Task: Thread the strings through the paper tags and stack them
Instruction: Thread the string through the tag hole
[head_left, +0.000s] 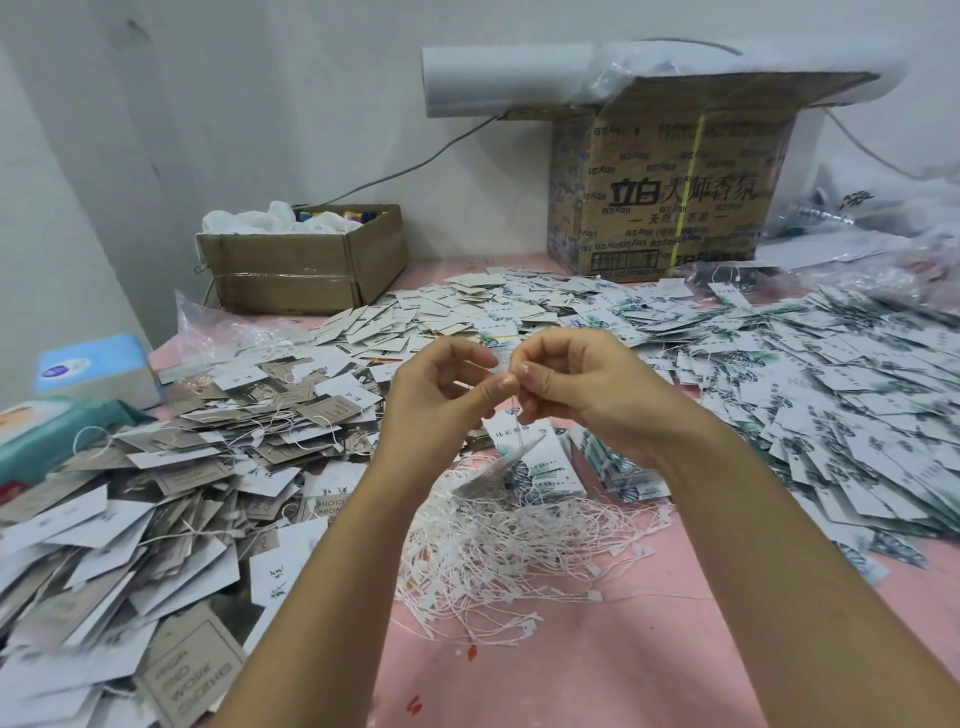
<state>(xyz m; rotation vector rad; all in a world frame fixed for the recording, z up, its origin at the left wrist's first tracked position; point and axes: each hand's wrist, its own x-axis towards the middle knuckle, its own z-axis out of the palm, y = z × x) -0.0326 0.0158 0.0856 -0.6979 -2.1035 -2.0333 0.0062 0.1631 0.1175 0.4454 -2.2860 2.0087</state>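
Note:
My left hand (441, 400) and my right hand (576, 395) meet above the pink table (597, 649), fingertips together, both pinching a thin white string (514, 410). From that string a leaf-printed paper tag (501, 467) hangs tilted, just below my hands. A loose bundle of white strings (519, 551) with small plastic ends lies under my wrists. A small stack of leaf-printed tags (618, 467) sits right of the hanging tag.
Grey and white tags with strings (171, 499) are heaped on the left, leaf-printed tags (831, 395) spread across the right. At the back stand a small open carton (301, 265) and a large printed carton (670, 192). A blue tissue box (93, 369) sits far left.

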